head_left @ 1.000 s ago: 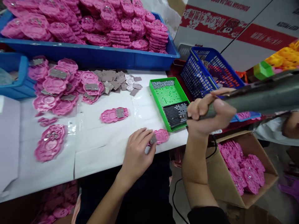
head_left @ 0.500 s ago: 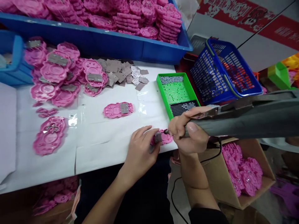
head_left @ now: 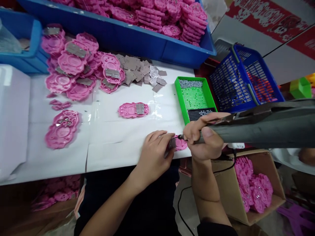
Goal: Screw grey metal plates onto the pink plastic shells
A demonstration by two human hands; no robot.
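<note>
My right hand [head_left: 203, 136] is wrapped round a dark grey electric screwdriver [head_left: 265, 126], held nearly level with its bit pointing left. The bit's tip meets a grey metal plate on a pink plastic casing [head_left: 181, 143] at the table's front edge. My left hand [head_left: 157, 149] grips this casing from the left, fingers and thumb closed round its end and hiding much of it. Farther back lies another pink casing [head_left: 130, 110] with a metal plate on it. A green tray [head_left: 180, 101] of small screws stands just beyond my right hand.
Piled pink casings [head_left: 73, 62] and loose metal plates [head_left: 135, 69] lie at the back left. One more casing [head_left: 62, 129] is at left. A long blue bin [head_left: 147, 49] borders the back; a blue basket [head_left: 223, 78] and a cardboard box [head_left: 256, 216] stand at right.
The whole scene has shifted right in the view as the head turned. Both hands keep their hold on the casing and the screwdriver, with the bit still at the plate.
</note>
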